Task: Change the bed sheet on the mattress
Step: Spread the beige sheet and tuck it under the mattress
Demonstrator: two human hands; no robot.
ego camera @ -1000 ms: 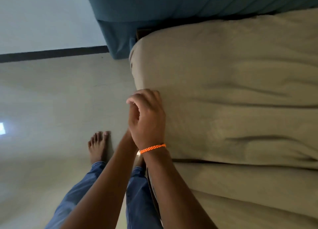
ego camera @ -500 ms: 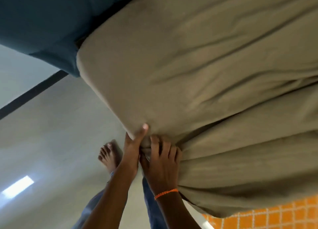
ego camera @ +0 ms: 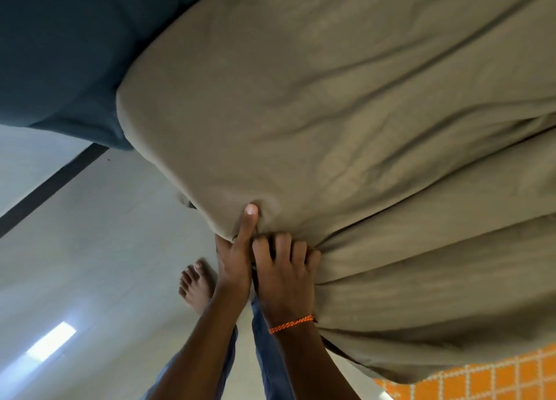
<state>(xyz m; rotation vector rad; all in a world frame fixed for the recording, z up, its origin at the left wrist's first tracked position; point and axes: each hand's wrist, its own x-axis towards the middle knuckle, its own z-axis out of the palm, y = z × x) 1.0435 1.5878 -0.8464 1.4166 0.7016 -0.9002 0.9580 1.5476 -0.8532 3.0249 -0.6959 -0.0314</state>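
Observation:
A beige bed sheet covers the mattress and fills most of the view, creased and bunched toward my hands at the bed's near edge. My left hand holds the sheet's edge, its thumb pressed up onto the cloth. Right beside it, my right hand, with an orange cord at the wrist, grips a gathered fold with curled fingers. At the lower right an orange checked cloth shows under the sheet's edge.
A dark teal upholstered headboard stands at the upper left, against the bed. Pale floor lies to the left, with a dark skirting strip along the wall. My bare foot and blue trouser legs stand close to the bed.
My hands went from the sheet on the bed's side to grip it at the edge. The sheet has been pulled up, baring orange checked cloth. In the last half second little changed.

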